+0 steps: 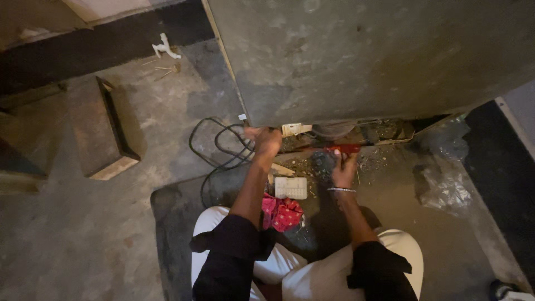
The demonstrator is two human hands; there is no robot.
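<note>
Concrete floor [83,234] everywhere, pretty dim shot looking straight down. Far left there's a wooden box [106,131] lying on the floor, well apart from the action, and up past it a small white fitting [165,47] near the dark strip along the wall.

Moving in, a black cable [214,145] loops on the floor just left of the left hand [267,141]. That hand is closed into a fist at the bottom edge of a big grey cabinet [362,56], right next to a little white part [295,129] under that edge. It looks like it's gripping one end of a red tool [343,149], but honestly it's too dark to be sure what's in the fist.

Below the hands, a white ribbed block [291,188] sits on the floor, and a red cloth [282,213] lies just below that, touching the person's white trousers [312,273].

Then the right hand [344,170], silver bangle on the wrist, fingers curled over the red tool's other end. The tool runs low along the gap under the cabinet, between both hands, over a patch of dirt and rubble [368,161].

Further right, crumpled clear plastic [443,178] on the floor, near a black strip at the edge.
</note>
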